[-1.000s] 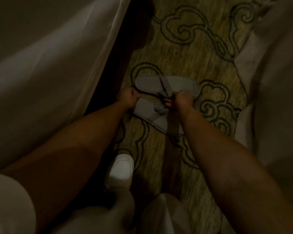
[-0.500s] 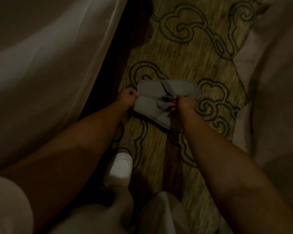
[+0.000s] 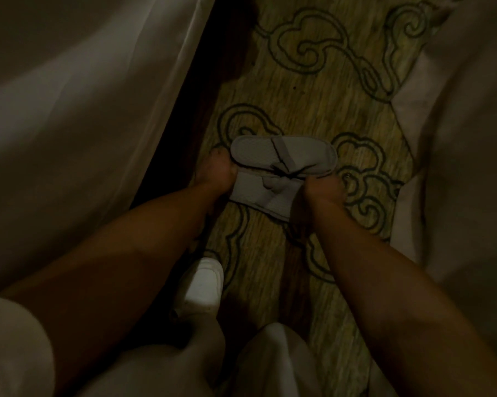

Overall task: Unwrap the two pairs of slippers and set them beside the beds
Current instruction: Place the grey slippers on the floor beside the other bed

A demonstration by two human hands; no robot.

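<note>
A pair of pale grey slippers lies on the patterned carpet between two beds. The far slipper (image 3: 284,154) lies flat with its strap showing. The near slipper (image 3: 260,193) overlaps its edge. My left hand (image 3: 217,173) grips the left end of the pair. My right hand (image 3: 321,189) pinches the near slipper at its right side, by the straps. The room is dim, so fine detail of the fingers is hard to make out.
White bedding (image 3: 84,110) hangs at the left and more bedding (image 3: 456,124) at the right, leaving a narrow carpet strip (image 3: 313,81) between. My white shoe (image 3: 203,285) stands on the carpet below the slippers.
The near slipper has been drawn up against the far one, and both hands have shifted slightly with it. The far slipper stays where it was.
</note>
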